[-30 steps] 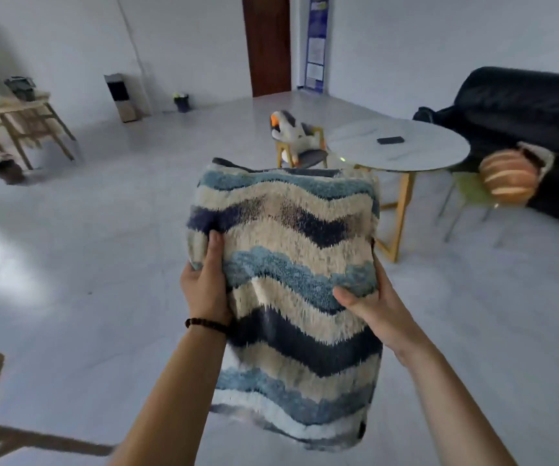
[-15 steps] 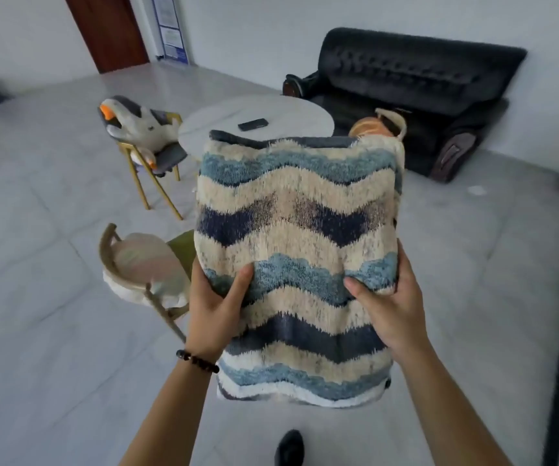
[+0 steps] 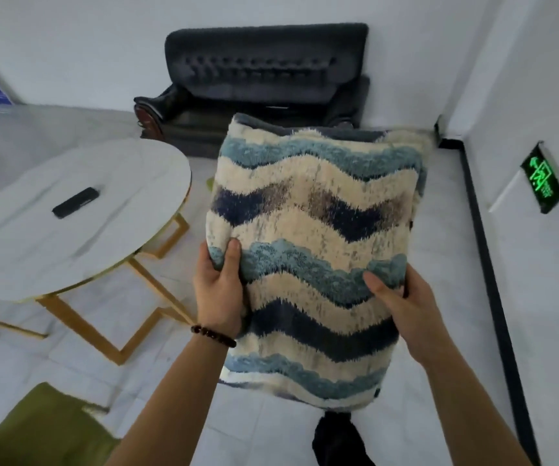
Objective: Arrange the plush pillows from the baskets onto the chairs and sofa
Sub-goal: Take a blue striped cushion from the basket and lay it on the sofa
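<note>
My view has swung from the table to the dark sofa (image 3: 264,85) dead ahead — beyond my fingers — so placement looks close, with left hand (image 3: 219,290) and right hand (image 3: 409,311) clamping the pillow (image 3: 318,237) (held upright).

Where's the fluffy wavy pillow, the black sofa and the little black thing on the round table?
wavy pillow (image 3: 318,210): head view, middle of its front.
black sofa (image 3: 264,67): head view, tufted backrest.
little black thing (image 3: 75,202): head view, its flat top.
</note>
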